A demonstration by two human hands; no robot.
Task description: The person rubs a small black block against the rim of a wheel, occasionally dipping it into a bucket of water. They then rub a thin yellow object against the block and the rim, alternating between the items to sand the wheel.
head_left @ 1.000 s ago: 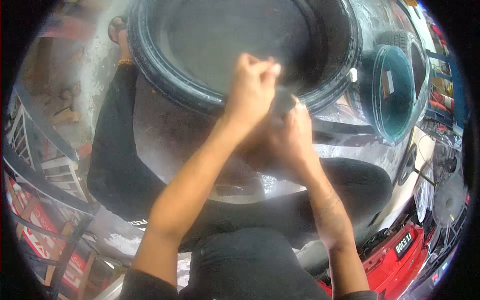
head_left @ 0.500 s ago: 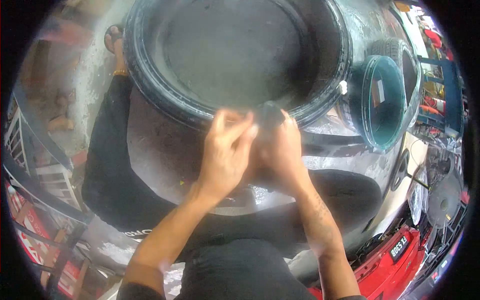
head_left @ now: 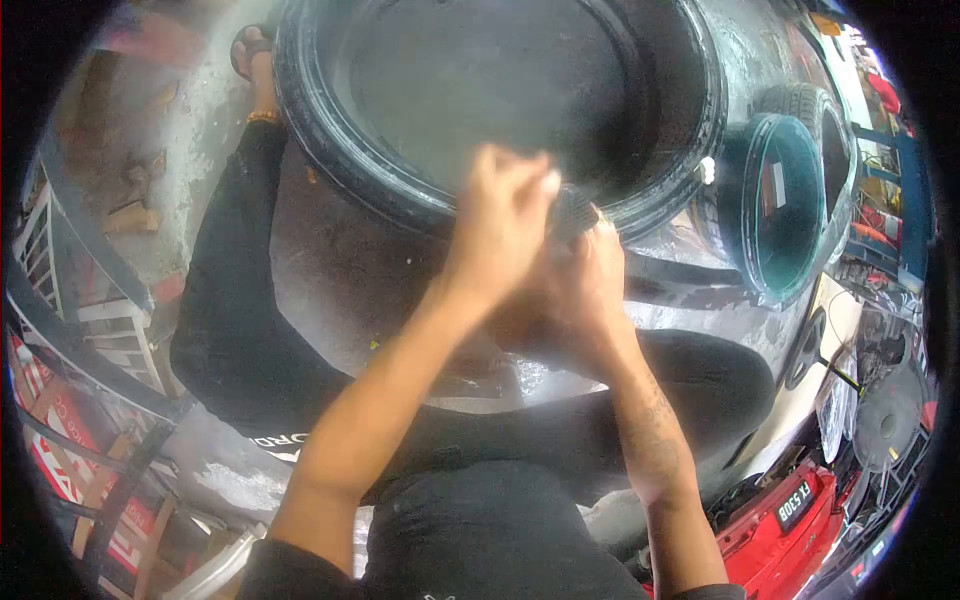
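Observation:
My right hand (head_left: 594, 270) is closed around a small black piece with a textured surface (head_left: 572, 213), which sticks up past my fingers. What kind of piece it is, I cannot make out. Just left of it and higher, my left hand (head_left: 500, 220) is blurred, thumb and fingers drawn together in a pinch. Anything between those fingertips is too small or smeared to name. Both hands are at the near edge of a large, dark, round, tub-like thing (head_left: 365, 178) with a ridged rim and a greyish inside. A small white lump (head_left: 706, 170) sits on its right rim.
A teal round tub (head_left: 750, 215) stands on its side at the right, with a tyre (head_left: 795, 100) behind it. Lower right is a red panel with a number plate (head_left: 795, 507). White slatted metal (head_left: 125, 340) and red boxes (head_left: 60, 470) are at the left.
My left hand has lifted away from the black piece, up over the rim. My right hand still holds that piece. The whole view has shifted slightly, with things appearing farther right.

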